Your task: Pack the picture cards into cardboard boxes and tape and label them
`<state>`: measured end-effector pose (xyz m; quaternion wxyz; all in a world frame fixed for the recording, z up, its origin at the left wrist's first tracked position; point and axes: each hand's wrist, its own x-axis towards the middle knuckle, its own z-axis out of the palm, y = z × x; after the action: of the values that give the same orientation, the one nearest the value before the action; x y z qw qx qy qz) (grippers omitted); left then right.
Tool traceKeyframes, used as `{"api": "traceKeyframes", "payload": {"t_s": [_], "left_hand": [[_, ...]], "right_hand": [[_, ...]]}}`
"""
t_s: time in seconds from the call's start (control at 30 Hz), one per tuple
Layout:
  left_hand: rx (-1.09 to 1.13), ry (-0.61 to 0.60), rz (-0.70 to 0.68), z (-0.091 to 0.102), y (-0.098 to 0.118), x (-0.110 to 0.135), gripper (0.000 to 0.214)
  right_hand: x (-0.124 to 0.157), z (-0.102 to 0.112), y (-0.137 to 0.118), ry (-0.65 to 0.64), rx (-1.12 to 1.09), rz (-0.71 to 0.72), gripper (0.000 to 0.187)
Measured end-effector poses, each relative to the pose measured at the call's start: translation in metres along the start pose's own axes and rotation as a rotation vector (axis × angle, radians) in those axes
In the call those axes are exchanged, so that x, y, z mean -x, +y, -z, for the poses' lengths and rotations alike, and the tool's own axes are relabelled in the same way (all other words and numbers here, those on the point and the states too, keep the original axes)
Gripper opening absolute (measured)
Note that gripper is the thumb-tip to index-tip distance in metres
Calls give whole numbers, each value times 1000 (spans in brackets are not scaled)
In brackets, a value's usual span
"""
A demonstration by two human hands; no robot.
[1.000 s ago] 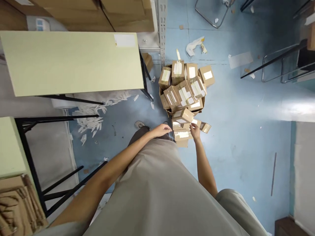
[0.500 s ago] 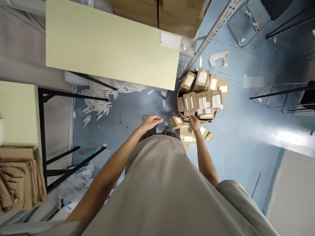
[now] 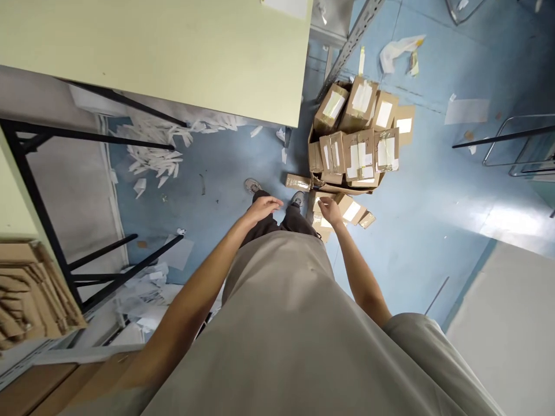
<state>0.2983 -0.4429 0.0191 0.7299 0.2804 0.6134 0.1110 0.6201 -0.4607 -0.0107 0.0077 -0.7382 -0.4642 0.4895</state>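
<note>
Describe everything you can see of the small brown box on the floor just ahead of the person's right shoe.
The small box looks like brown cardboard, longer than wide, with shiny tape and pale marks on the side facing the camera. It lies on the blue floor beside the large filled carton; whether they touch is unclear. The right shoe is just behind it. Neither the left hand nor the right hand touches it.

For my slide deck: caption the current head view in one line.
The loosely open left hand and the right hand hang above a blue floor, the right nearer taped, labelled cardboard boxes.
</note>
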Motion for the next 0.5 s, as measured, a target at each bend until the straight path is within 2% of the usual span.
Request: {"api": "traceKeyframes", "payload": {"t_s": [0.13,0.27,0.4,0.5], "left_hand": [[43,30,85,-21,-21,-12,31],[70,72,165,-35,-47,-33,37],[35,162,267,-47,-76,-67,35],[-48,239,336,-53,-99,-96,34]], "right_hand": [[-6,-5,24,-68,21,-28,32],[-24,-17,50,-117,14,-72,28],[-53,-39,79,-148,-44,-140,30],[-79,-62,101,-148,-137,-175,39]]}}
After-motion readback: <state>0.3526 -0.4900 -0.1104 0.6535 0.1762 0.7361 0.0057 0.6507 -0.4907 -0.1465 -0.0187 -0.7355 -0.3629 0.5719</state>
